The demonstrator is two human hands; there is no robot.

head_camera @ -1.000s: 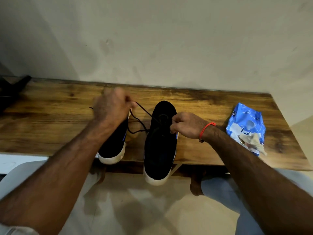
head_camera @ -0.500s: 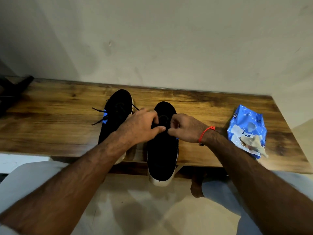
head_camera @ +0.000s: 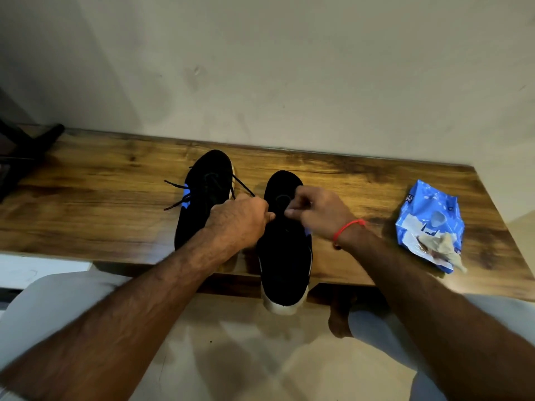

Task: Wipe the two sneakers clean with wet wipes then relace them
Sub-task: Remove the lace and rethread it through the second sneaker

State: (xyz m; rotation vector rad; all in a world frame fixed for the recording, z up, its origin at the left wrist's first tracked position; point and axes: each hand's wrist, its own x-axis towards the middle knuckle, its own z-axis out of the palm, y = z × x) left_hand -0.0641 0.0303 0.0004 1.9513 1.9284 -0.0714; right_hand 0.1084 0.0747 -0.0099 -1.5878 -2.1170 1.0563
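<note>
Both hands pinch lace ends over the right sneaker's eyelets.

Left hand [head_camera: 240,221] and right hand [head_camera: 315,211], fingers pressed together on the lace, work mid-shoe, apparently drawing it taut. Right sneaker [head_camera: 285,250] overhangs the bench's [head_camera: 86,204] near edge, heel towards the person; left sneaker [head_camera: 202,198] sits just beside it, laces loose. Wipes pack [head_camera: 431,227] lies well apart, right.

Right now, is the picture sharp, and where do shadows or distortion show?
Head view: dim warm light; both sneakers, left and right, are nearly featureless black; left hand slightly motion-blurred; wide-angle lens bows the bench edge; soft shadows on the wall.
</note>
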